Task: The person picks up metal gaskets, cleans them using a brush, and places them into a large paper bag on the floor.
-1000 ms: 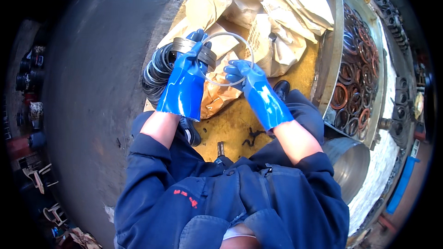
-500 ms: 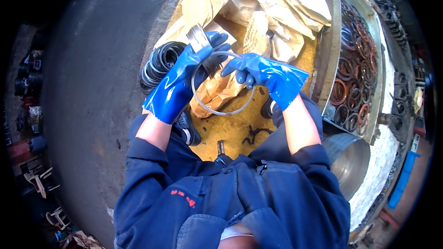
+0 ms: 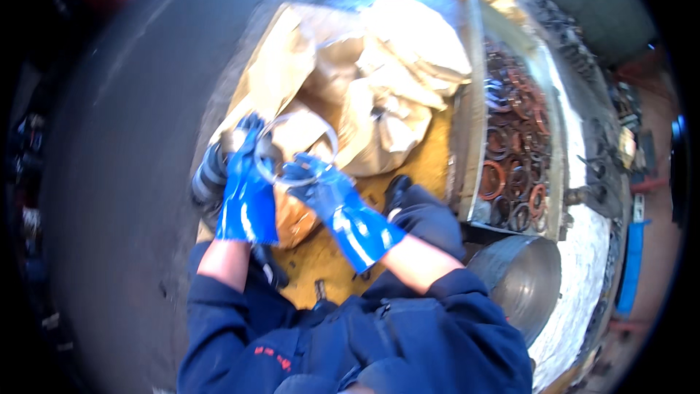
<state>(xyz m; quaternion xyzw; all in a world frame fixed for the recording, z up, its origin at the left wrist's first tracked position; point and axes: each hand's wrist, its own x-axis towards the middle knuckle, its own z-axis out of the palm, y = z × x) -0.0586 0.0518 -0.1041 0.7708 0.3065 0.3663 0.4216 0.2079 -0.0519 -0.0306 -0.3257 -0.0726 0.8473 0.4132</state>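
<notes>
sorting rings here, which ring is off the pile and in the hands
The thin pale metal ring, held up between both gloved hands; the rusty rings lie in the metal tray.

Hemmed in ahead and right, open left

Crumpled paper sacks (image 3: 379, 95) crowd ahead, a metal tray (image 3: 470, 138) walls the right; bare floor (image 3: 124, 175) lies open left.

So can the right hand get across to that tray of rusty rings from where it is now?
Probably yes, once it frees itself. The right hand grips the thin metal hoop together with the left hand. The tray of rusty rings sits open-topped on its own side, with nothing between them but crumpled paper sacks.
</notes>
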